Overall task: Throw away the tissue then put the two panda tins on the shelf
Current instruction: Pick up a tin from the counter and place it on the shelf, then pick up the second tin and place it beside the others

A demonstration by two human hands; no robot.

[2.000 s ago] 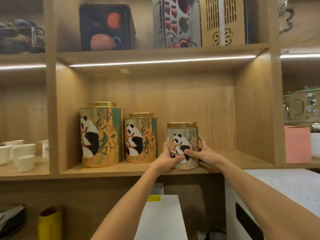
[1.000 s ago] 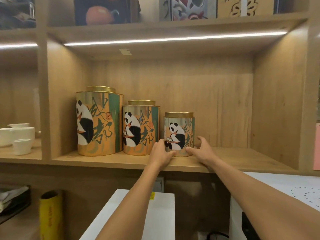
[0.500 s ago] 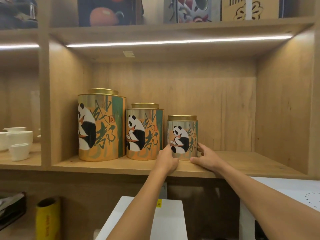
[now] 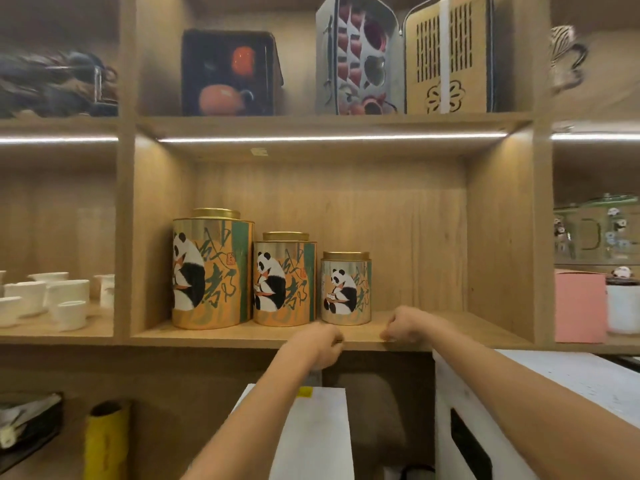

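Fingers (image 4: 334, 341) curled, both hands empty.

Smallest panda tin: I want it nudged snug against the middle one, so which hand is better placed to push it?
Right hand, probably. It sits by the smallest tin's open right side; the left hand sits below the gap to the middle tin.

left hand (image 4: 317, 344), right hand (image 4: 403, 327) | released small panda tin (image 4: 346, 289) | pulled back to shelf edge
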